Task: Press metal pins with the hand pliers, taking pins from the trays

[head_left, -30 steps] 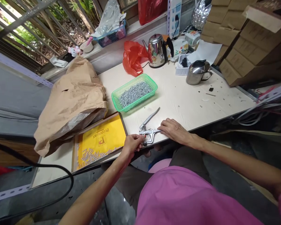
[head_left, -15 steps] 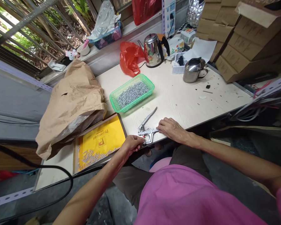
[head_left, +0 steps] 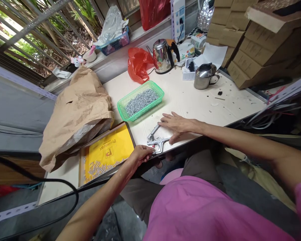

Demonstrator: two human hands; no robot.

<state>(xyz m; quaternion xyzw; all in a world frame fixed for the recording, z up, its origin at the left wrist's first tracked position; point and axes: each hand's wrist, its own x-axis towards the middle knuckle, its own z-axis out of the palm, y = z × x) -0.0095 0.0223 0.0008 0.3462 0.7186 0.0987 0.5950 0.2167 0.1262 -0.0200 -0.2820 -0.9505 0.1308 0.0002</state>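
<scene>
My left hand (head_left: 140, 155) is closed over the jaw end of a steel hand-press plier (head_left: 157, 143) at the table's front edge. My right hand (head_left: 177, 125) lies palm down with its fingers spread, just beyond the tool. It holds nothing, and its fingers hide the tip of the tool's upper handle. A green plastic basket (head_left: 140, 100) full of small silver metal pieces stands beyond the tool. To the left, a yellow printed board in a tray (head_left: 110, 147) has more metal pieces lying along its lower edge.
A crumpled brown paper sack (head_left: 77, 113) lies at the table's left. At the back stand a red plastic bag (head_left: 137, 65), a steel kettle (head_left: 162, 56) and a steel jug (head_left: 204, 76). Cardboard boxes (head_left: 261, 50) are stacked at right, and loose wires hang beyond the table's right edge.
My right hand has slid away from the tool's lower handle, toward the far side of the table, and its fingers have spread. My left hand stays on the tool.
</scene>
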